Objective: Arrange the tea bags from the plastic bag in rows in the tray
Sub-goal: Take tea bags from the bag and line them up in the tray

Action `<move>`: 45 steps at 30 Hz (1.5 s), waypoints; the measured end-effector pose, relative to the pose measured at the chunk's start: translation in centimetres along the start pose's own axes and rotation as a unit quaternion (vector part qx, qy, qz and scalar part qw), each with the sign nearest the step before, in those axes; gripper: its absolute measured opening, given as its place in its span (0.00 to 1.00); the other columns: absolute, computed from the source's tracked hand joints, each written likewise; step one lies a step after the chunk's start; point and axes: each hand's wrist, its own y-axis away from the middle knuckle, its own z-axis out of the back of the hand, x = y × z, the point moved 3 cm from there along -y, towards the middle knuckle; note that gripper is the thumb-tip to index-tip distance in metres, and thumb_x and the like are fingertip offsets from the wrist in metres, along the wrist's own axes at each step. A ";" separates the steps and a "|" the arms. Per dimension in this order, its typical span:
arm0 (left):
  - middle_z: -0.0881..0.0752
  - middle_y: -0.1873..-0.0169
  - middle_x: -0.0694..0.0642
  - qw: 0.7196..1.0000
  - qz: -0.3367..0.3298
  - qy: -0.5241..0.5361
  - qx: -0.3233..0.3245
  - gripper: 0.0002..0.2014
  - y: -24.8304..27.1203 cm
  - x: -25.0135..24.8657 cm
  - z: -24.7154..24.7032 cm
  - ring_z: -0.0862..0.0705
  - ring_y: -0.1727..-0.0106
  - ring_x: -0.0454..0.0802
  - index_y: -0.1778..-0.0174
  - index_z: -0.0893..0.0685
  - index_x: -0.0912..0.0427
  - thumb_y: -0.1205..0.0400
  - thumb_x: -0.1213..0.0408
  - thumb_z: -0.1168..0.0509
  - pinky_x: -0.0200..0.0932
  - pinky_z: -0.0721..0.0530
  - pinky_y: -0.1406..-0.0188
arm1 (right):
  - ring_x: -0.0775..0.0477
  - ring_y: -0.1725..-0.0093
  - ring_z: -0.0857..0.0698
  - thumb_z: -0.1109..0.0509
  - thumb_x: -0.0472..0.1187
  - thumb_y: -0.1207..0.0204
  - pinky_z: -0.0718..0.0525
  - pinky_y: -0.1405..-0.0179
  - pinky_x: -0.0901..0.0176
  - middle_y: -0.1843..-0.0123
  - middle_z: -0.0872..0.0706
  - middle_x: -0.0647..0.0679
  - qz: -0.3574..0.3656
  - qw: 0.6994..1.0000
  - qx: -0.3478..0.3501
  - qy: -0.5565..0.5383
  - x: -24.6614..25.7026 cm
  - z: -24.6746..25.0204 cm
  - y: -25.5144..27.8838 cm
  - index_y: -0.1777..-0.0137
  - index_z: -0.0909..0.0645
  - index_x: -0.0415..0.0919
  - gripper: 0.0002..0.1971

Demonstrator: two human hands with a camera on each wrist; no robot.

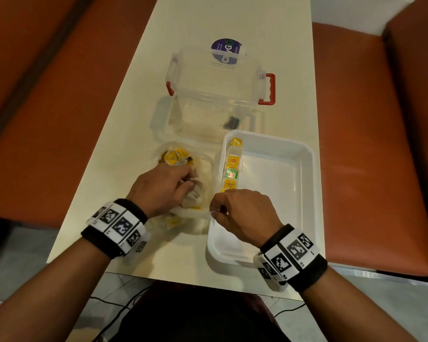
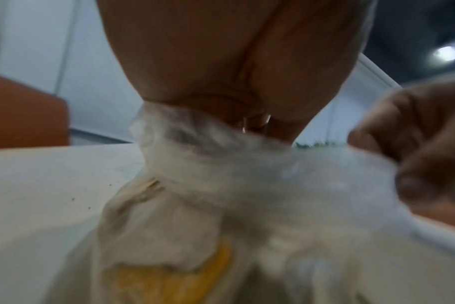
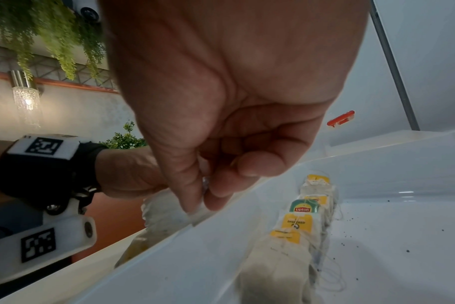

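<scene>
A clear plastic bag [image 1: 198, 169] of yellow-tagged tea bags [image 1: 174, 157] lies on the table left of the white tray [image 1: 304, 174]. My left hand [image 1: 168, 188] reaches into the bag's mouth, fingers curled among the tea bags; the bag's rim [image 2: 210, 148] wraps around the hand. Over the tray's left rim, my right hand [image 1: 235, 211] pinches the bag's edge [image 3: 198, 211] between thumb and forefinger. A row of several tea bags [image 1: 231, 169] runs along the tray's left wall; in the right wrist view these tea bags [image 3: 296, 228] show yellow and green tags.
A clear storage box [image 1: 220, 99] with red latches stands behind the bag and tray, a purple sticker [image 1: 226, 51] seen through it. Orange benches [image 1: 371, 134] flank the narrow cream table [image 1: 124, 134]. Dark tea specks dot the tray floor [image 3: 377, 236].
</scene>
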 end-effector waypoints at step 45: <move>0.11 0.54 0.60 0.681 0.199 0.702 0.063 0.09 2.5 -5.2 -1.3 0.11 0.50 0.52 0.48 0.13 0.55 0.23 0.69 0.28 0.38 0.10 0.65 | 0.54 0.70 0.17 0.24 0.42 0.22 0.22 0.66 0.61 0.68 0.14 0.54 -0.088 0.860 -0.142 -0.482 -1.4 2.4 0.3 0.57 0.14 0.47 0.03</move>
